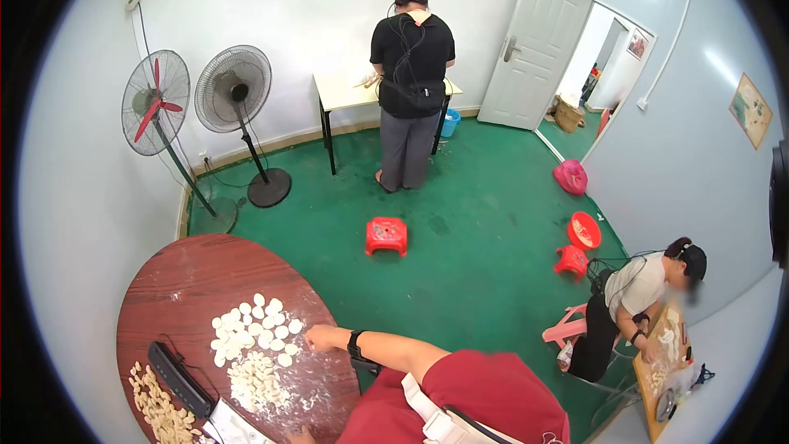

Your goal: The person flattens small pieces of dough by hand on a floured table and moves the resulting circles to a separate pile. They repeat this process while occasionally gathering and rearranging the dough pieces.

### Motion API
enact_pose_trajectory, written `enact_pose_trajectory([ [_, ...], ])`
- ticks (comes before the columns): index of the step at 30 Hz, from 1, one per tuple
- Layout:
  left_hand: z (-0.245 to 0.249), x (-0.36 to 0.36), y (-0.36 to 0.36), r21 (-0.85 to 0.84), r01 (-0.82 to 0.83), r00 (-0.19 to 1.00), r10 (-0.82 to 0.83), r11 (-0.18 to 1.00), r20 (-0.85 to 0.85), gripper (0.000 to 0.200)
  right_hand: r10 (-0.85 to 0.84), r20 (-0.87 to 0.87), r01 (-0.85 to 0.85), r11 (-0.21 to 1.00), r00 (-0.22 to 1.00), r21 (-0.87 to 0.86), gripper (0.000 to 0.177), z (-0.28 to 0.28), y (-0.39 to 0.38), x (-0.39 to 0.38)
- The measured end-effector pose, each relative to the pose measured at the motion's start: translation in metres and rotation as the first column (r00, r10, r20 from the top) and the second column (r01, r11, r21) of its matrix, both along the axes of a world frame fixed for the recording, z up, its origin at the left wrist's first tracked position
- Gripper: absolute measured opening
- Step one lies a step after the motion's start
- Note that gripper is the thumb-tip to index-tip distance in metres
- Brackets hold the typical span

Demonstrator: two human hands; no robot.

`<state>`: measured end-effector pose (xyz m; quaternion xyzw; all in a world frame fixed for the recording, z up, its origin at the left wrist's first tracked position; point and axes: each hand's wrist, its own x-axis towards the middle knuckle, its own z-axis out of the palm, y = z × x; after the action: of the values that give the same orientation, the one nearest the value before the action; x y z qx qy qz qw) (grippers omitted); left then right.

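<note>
I see flat, round white dough discs (pixel 255 325) clustered on the round, reddish-brown wooden table (pixel 197 271), beside a heap of small, pale dough pieces (pixel 256 382). Near the table's edge, my right hand (pixel 326 338) is just beside the discs, fingers curled; I cannot tell whether it grips anything. My left hand (pixel 302 436) is partly cut off at the table, its state unclear. Beyond the table stands a red plastic stool (pixel 386 235).
</note>
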<state>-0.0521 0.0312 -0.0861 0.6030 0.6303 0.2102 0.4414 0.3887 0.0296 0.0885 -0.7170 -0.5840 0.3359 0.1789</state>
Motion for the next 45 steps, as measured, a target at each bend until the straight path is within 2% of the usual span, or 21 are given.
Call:
enact_pose_trajectory([
  [5,0.001,0.000,0.000,0.054,-0.040,0.999,0.040,0.998,-0.002,0.062,-0.008,-0.004,0.008,0.999,1.000,-0.042,0.019,-0.001,-0.008,-0.006],
  [7,0.010,-0.001,0.001,0.092,0.060,0.977,-0.040,0.994,-0.208,0.065,-0.004,0.004,0.004,1.000,1.000,-0.030,0.019,-0.001,-0.008,-0.006],
  [9,0.015,-0.002,0.000,0.098,0.056,0.979,-0.035,0.994,-0.201,0.065,0.074,0.031,-0.071,0.992,0.997,-0.101,0.022,0.000,-0.009,-0.007],
  [14,0.013,-0.002,0.003,0.159,0.032,0.966,0.010,0.987,-0.259,0.064,0.104,0.023,-0.101,0.989,0.994,-0.109,0.022,0.006,-0.008,-0.007],
  [22,0.023,0.008,0.001,0.201,-0.097,0.974,0.134,0.975,-0.182,0.059,0.092,0.018,-0.090,0.992,0.996,-0.093,0.022,0.009,-0.006,-0.011],
  [29,0.003,0.000,0.012,0.174,0.028,0.991,-0.004,0.984,-0.136,0.050,0.082,0.050,-0.078,0.994,0.995,-0.077,0.025,-0.003,-0.014,-0.015],
  [35,-0.006,-0.004,0.014,0.137,-0.013,0.987,0.035,0.991,-0.158,0.048,0.002,0.015,-0.001,0.998,1.000,-0.056,0.022,-0.001,-0.023,-0.023],
  [37,-0.010,-0.006,0.016,0.052,-0.064,0.996,0.067,0.997,-0.062,0.047,-0.036,0.005,0.036,0.998,0.999,-0.050,0.020,-0.012,-0.020,-0.026],
  [38,-0.016,-0.006,0.018,0.052,-0.054,0.996,0.057,0.997,-0.069,0.047,-0.028,0.016,0.029,0.998,0.999,-0.061,0.021,-0.021,-0.017,-0.027],
  [40,-0.042,-0.014,0.022,0.136,-0.088,0.985,0.066,0.987,0.159,0.045,-0.024,0.019,0.025,0.997,1.000,-0.074,0.022,-0.025,-0.021,-0.031],
  [41,-0.043,-0.016,0.021,0.135,-0.081,0.987,0.060,0.988,0.152,0.045,-0.024,0.015,0.025,0.999,1.000,-0.048,0.023,-0.017,-0.024,-0.032],
  [43,-0.038,-0.013,0.017,0.235,-0.075,0.997,0.075,0.969,0.008,0.044,-0.029,0.006,0.029,0.999,1.000,-0.023,0.024,-0.018,-0.028,-0.036],
  [44,-0.032,-0.012,0.017,0.234,-0.068,0.998,0.069,0.970,0.004,0.044,-0.043,-0.008,0.043,0.999,0.999,-0.030,0.023,-0.022,-0.028,-0.036],
  [45,-0.017,-0.012,0.016,0.041,-0.078,0.996,0.080,0.996,-0.029,0.044,-0.058,-0.022,0.057,0.998,0.998,-0.038,0.022,-0.027,-0.028,-0.038],
])
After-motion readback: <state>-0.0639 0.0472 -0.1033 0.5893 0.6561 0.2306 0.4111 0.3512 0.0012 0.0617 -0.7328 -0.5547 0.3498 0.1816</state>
